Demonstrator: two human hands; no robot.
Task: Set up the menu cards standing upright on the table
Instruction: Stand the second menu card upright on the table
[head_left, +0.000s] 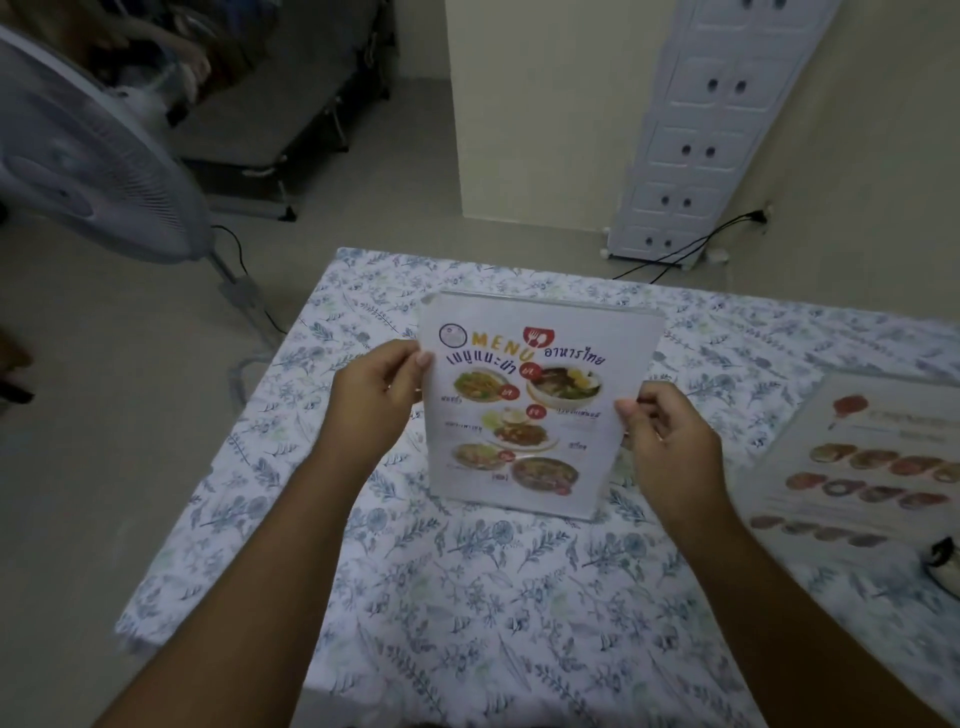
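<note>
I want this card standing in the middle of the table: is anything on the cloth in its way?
Nothing visible. The menu card, held at both side edges by the left hand and right hand, stands over bare tablecloth. The second menu lies off to the right.
</note>
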